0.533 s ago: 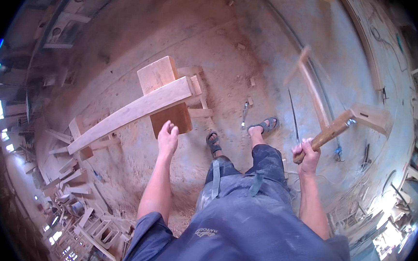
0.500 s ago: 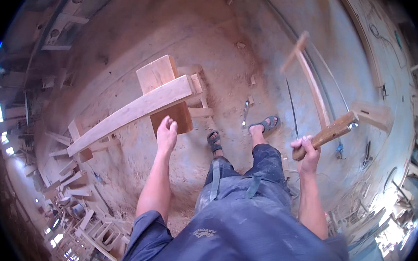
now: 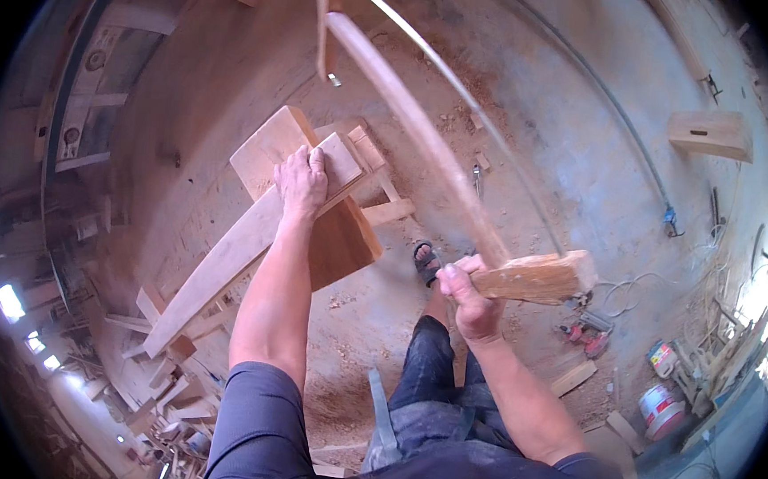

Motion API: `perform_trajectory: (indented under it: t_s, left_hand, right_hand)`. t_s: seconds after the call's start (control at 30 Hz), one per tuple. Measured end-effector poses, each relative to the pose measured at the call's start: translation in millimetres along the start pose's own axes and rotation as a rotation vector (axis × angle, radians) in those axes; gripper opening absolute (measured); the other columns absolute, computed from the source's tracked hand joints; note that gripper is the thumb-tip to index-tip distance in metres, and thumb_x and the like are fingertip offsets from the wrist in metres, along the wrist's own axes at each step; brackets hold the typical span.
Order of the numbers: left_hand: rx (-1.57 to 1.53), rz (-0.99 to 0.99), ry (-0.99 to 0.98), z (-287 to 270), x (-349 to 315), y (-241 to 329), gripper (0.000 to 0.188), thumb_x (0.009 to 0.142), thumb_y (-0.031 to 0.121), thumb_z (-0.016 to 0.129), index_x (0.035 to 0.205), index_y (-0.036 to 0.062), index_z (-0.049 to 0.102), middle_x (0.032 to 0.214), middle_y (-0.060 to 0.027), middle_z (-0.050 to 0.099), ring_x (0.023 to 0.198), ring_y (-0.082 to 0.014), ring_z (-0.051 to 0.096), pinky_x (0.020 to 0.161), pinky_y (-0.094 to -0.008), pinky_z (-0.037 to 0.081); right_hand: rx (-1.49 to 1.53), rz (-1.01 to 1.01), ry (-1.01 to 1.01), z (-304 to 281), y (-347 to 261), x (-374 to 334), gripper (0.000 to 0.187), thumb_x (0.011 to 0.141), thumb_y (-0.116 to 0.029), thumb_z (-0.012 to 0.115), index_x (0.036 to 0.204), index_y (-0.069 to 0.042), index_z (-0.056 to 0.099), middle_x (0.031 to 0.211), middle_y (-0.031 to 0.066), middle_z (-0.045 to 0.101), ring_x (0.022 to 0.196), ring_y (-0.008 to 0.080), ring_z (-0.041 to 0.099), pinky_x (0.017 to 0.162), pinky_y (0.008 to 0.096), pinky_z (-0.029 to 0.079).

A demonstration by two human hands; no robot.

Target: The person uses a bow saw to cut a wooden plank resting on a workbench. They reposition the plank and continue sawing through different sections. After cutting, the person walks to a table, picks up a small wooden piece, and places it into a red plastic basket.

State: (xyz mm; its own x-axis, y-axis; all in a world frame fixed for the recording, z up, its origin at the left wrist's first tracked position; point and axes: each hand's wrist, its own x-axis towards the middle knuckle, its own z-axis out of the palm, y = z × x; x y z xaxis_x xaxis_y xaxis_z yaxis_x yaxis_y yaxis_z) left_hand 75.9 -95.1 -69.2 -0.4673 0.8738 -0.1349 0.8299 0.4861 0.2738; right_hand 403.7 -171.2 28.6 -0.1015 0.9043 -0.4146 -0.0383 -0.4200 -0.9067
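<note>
Dusty floor (image 3: 576, 164), scattered shavings (image 3: 346, 354), white bucket (image 3: 659, 408); left hand (image 3: 301, 183) on beam (image 3: 230, 253)

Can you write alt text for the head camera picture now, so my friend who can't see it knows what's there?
Seen from above, a person's right hand grips a large wooden frame saw by one end, while the left hand rests on a long, curved wooden beam lying across a wooden block. Wood chips litter the floor.
</note>
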Motion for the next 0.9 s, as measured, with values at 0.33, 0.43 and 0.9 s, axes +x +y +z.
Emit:
perform_trajectory:
  t_s: [0.33,0.43,0.9]
  left_hand:
    - [0.111,0.021,0.113,12,1,-3,0.035,0.099,0.033,0.045,0.09,0.0055,0.065,0.095,-0.0154,0.066,0.096,-0.0359,0.059,0.087,-0.0478,0.044]
    - [0.072,0.022,0.096,11,1,7,0.037,0.101,0.033,0.043,0.091,0.005,0.065,0.094,-0.0157,0.065,0.097,-0.0362,0.059,0.088,-0.0473,0.044]
    - [0.084,0.042,0.069,8,2,8,0.035,0.1,0.032,0.043,0.093,0.0051,0.064,0.096,-0.0148,0.065,0.099,-0.036,0.057,0.091,-0.0479,0.041]
  right_hand:
    - [-0.223,-0.07,-0.09,32,35,20,0.017,0.089,-0.016,0.066,0.075,-0.007,0.064,0.068,0.0064,0.062,0.066,0.0224,0.06,0.061,0.0379,0.046]
    - [-0.211,-0.011,-0.15,28,31,11,0.011,0.088,-0.002,0.062,0.078,-0.004,0.059,0.077,0.0043,0.061,0.071,0.0161,0.057,0.066,0.0331,0.047]
    - [-0.262,-0.065,-0.098,70,39,42,0.015,0.089,-0.003,0.062,0.074,-0.005,0.059,0.069,0.004,0.057,0.063,0.0155,0.055,0.059,0.0309,0.044]
